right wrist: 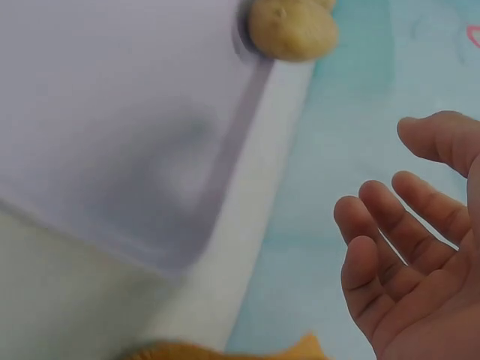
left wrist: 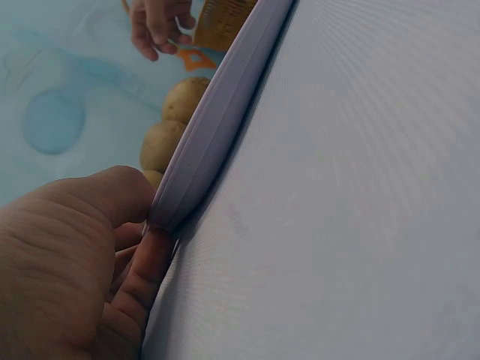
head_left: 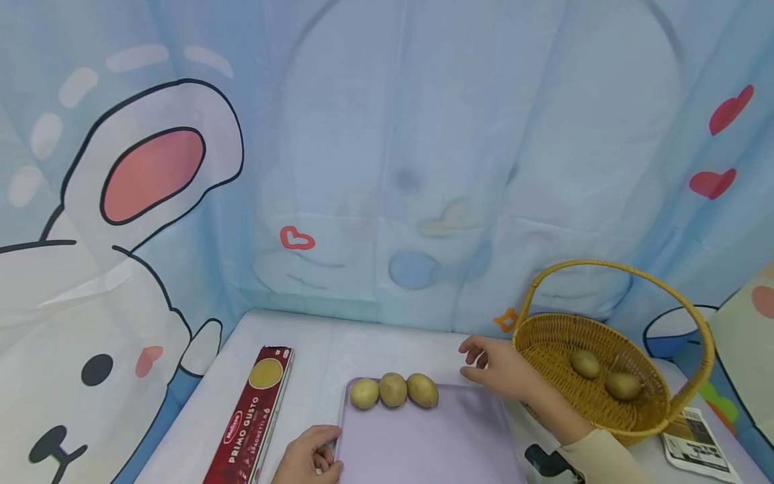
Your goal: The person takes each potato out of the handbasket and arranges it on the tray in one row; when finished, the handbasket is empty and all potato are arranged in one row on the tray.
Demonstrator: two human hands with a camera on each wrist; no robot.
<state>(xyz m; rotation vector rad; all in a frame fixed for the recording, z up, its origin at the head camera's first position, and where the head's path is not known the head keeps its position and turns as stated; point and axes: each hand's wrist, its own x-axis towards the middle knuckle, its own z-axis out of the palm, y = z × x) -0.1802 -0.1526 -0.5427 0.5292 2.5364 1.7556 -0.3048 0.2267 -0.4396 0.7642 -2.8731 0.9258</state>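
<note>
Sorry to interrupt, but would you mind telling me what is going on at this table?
A person's left hand grips the edge of a lilac tray that holds three potatoes in a row. Their right hand hovers open and empty between the tray and a wicker basket, where two more potatoes lie. A spaghetti box lies to the left.

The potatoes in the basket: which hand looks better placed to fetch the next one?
The right hand, probably: it hovers open beside the basket holding two potatoes, while the left hand grips the tray's near-left edge.
</note>
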